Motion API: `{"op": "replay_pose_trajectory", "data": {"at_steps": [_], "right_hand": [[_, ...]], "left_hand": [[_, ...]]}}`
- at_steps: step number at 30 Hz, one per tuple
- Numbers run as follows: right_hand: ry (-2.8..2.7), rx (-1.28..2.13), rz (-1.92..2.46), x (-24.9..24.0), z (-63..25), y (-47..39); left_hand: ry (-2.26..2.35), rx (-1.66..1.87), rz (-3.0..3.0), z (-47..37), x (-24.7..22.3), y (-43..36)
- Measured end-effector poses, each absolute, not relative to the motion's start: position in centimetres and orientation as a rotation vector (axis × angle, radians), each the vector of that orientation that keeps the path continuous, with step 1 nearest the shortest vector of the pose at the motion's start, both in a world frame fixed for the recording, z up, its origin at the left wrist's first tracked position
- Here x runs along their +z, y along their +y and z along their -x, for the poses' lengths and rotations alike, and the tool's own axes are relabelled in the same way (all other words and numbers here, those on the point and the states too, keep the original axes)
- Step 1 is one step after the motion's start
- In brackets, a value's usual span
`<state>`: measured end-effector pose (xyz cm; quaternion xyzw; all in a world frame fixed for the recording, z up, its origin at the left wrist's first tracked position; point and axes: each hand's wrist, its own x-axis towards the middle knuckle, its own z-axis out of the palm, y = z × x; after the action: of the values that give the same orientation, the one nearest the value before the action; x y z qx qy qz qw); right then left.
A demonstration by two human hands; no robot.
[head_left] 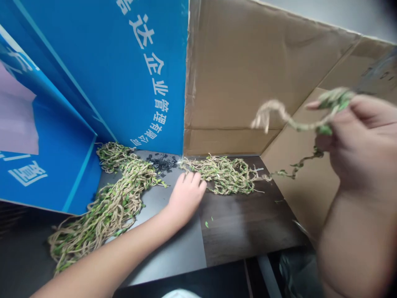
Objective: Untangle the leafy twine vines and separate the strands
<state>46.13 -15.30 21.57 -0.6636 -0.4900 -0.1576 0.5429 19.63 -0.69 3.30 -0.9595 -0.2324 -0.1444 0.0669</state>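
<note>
One leafy strand [281, 108] hangs pinched in the raised right hand [366, 136]. The left hand [187, 194], its grip unclear, is nearer the bundle [228, 176] lying sideways on the table [245, 227], at its left end.

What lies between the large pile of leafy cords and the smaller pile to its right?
In the head view, small black pieces lie between the large pile and smaller pile; the left hand is at the smaller pile's edge.
</note>
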Motion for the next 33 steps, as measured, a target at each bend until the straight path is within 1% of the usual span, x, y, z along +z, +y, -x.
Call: {"op": "replay_pose_trajectory", "data": {"at_steps": [2, 5, 7, 10, 13, 15, 18, 21, 24, 27, 30, 33], "right_hand": [[-1.237, -0.123, 1.659, 19.3, -45.2, -15.2], [-1.572, 0.249, 1.820, 13.7, -43.1, -13.6], [-1.800, 0.396, 2.054, 9.4, -41.4, -12.2], [-1.887, 0.426, 2.175, 3.9, -39.6, -10.5], [-1.853, 0.348, 2.295, 1.3, -40.2, -9.6], [-1.815, 0.323, 2.346, 1.3, -41.7, -9.3], [-1.830, 0.388, 2.312, 2.8, -44.0, -9.2], [-1.927, 0.568, 2.121, 5.2, -44.7, -9.5], [-1.962, 0.710, 1.929, 7.6, -43.6, -9.9], [-1.934, 0.825, 1.716, 9.2, -41.7, -9.9], [-1.921, 0.856, 1.569, 9.5, -40.5, -9.6], [-1.856, 0.949, 1.500, 8.6, -40.7, -9.5]], "left_hand": [[-0.540, -0.303, 3.048, -18.6, 3.2, -2.9], [-0.009, -0.218, 3.268, -16.6, 1.2, -6.0], [0.049, -0.173, 3.288, -15.4, -0.4, -6.7], [-0.238, -0.168, 3.232, -13.8, -1.6, -4.5], [-0.540, -0.195, 3.102, -12.5, -1.5, -0.4], [-0.658, -0.193, 3.026, -12.1, -1.0, 2.1], [-0.785, -0.226, 2.894, -12.5, 0.1, 4.0], [-0.675, -0.339, 2.901, -13.8, 1.7, 3.3], [-0.577, -0.585, 3.149, -15.5, 3.0, 1.0], [-0.645, -0.922, 3.429, -17.0, 3.1, -0.7], [-0.747, -1.210, 3.624, -17.6, 2.2, -1.1], [-0.947, -1.353, 3.786, -17.2, 0.9, -0.7]]}}
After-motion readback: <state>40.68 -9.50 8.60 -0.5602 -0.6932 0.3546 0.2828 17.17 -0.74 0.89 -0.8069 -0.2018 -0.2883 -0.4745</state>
